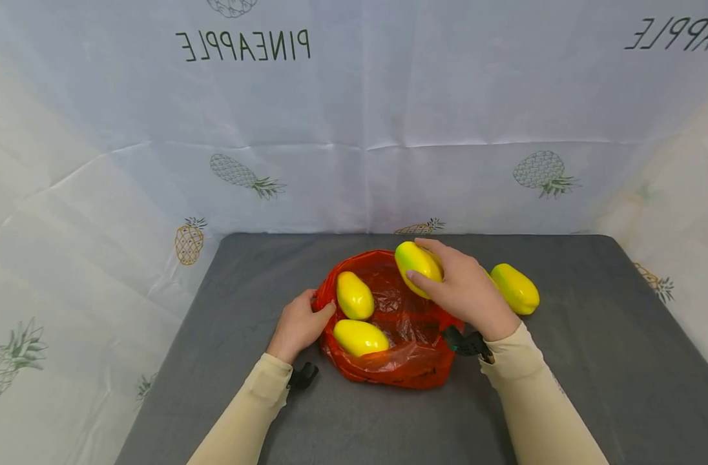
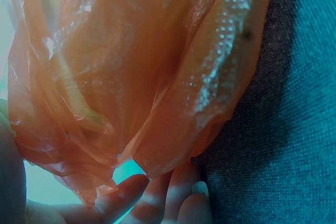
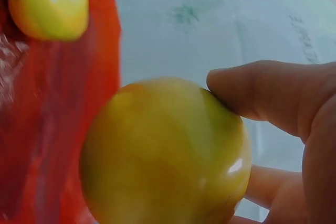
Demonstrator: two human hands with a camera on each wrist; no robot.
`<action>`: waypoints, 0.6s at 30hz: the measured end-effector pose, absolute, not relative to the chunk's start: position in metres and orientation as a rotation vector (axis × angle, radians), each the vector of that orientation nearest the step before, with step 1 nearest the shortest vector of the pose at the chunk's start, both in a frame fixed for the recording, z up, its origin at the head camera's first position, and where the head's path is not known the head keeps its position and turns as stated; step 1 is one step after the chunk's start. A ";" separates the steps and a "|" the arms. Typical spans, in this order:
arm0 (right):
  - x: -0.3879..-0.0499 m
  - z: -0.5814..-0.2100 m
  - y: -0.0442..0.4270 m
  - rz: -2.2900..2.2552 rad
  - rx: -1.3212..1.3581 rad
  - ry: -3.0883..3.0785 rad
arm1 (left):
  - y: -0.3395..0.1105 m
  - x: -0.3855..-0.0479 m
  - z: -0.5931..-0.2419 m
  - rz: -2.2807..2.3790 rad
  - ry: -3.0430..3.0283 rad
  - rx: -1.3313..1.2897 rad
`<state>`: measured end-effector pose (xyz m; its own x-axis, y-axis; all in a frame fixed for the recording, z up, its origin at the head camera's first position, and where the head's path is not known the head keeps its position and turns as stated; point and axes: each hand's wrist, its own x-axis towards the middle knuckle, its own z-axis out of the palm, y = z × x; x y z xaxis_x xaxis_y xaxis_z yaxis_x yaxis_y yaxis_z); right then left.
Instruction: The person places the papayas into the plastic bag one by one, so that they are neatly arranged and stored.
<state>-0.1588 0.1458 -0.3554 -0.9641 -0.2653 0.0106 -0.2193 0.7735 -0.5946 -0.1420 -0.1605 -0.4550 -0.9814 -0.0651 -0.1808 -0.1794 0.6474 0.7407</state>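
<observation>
A red plastic bag (image 1: 389,368) lies with its mouth wide on the grey table. My left hand (image 1: 300,323) pinches its left rim; the left wrist view shows thumb and fingers at the crumpled plastic (image 2: 131,77). Inside rest two glossy yellow oval fruits, an upper one (image 1: 355,296) and a lower one (image 1: 361,338), shaped like mangoes or small papayas. My right hand (image 1: 461,281) grips a similar yellow-green fruit (image 1: 418,265) over the bag's far right side. In the right wrist view, thumb and fingers hold this fruit (image 3: 165,156) from one side.
Right of my right hand, another yellow-green fruit (image 1: 515,289) lies on the grey table (image 1: 592,361); a sliver of yellow beside it is mostly hidden by the hand. A white pineapple-print cloth (image 1: 360,110) hangs behind the table. Each wrist wears a dark camera strap.
</observation>
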 end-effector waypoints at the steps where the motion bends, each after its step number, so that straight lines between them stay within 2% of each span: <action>1: -0.160 -0.358 0.141 -0.946 -0.411 2.876 | -0.161 -0.142 -0.455 1.245 2.725 -0.204; 18: -0.195 -0.384 0.096 -0.724 -0.557 2.732 | -0.159 -0.141 -0.453 1.259 2.729 -0.207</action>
